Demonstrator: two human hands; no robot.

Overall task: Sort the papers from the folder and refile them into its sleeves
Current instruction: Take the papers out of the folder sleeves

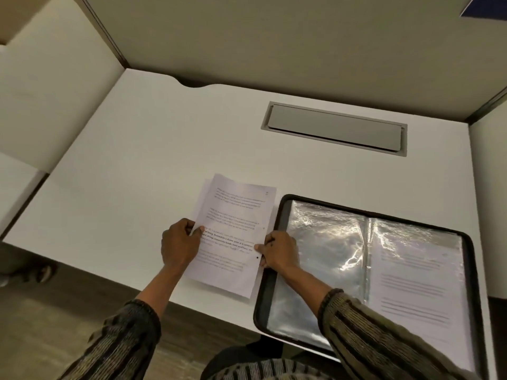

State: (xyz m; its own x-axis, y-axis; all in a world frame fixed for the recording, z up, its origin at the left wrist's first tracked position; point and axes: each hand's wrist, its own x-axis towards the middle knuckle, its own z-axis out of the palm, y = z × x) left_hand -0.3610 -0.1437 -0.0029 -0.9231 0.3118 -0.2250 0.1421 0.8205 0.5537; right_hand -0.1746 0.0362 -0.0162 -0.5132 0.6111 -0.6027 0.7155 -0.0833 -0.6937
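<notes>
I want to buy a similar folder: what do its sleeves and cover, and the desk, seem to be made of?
Sleeves: clear glossy plastic film, going by the crinkled glare and the sheet showing through. Cover: dark, matte, probably plastic or coated board. Desk: white, smooth, matte, likely laminate.

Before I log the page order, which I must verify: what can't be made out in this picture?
- Head view, papers: print too blurred to read; the top sheet hides how many lie beneath.
- Head view, filed page in the folder: only blurred lines.
- Head view, folder's near right corner: covered by the right sleeve and cut off by the frame.
</notes>
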